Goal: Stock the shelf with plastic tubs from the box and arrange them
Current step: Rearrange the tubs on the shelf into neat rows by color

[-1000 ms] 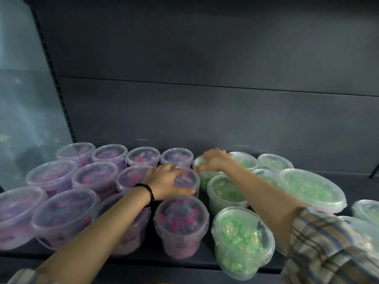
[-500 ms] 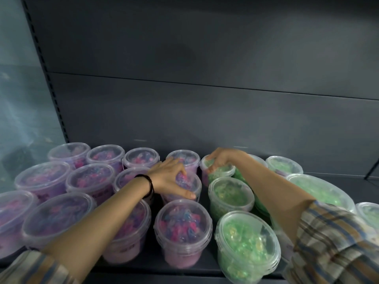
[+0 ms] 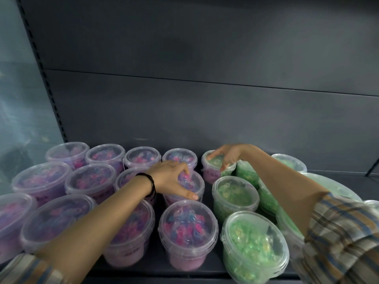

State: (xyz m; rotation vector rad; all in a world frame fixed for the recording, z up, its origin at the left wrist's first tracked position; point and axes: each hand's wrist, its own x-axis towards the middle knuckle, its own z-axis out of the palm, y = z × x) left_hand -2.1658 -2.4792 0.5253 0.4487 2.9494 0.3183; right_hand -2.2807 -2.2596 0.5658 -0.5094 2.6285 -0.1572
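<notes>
**A:** Where do the tubs stand?

**B:** All on the dark shelf (image 3: 348,178), upright with clear lids on. The purple tubs (image 3: 90,181) fill the left side in three rows, four across. The green tubs (image 3: 254,244) are packed close on the right, next to the purple ones.

**A:** And the hands?

**B:** Both reach in over the front rows. The left hand (image 3: 170,177) lies on top of the second-row tub (image 3: 198,184), the rightmost purple one in the middle row. Its fingers are curled down over the lid and the thumb lies along the near rim, so it grips that tub from above. There is a black wristband (image 3: 151,186) on that wrist.

**A:** The right one?

**B:** The right hand (image 3: 229,154) is further in, on the back-row tub (image 3: 211,173) near the grey back panel (image 3: 205,99). Its fingers are spread over the far edge of the lid and the thumb comes down on the near side, so it holds the tub by the rim. The lid shows green, but the wall below looks pink.

**A:** Anything else on the right?

**B:** A wider green lid (image 3: 330,186) shows behind the forearm. A checked sleeve (image 3: 344,238) covers the lower right corner. I cannot tell how the green tubs under the arm sit.
</notes>
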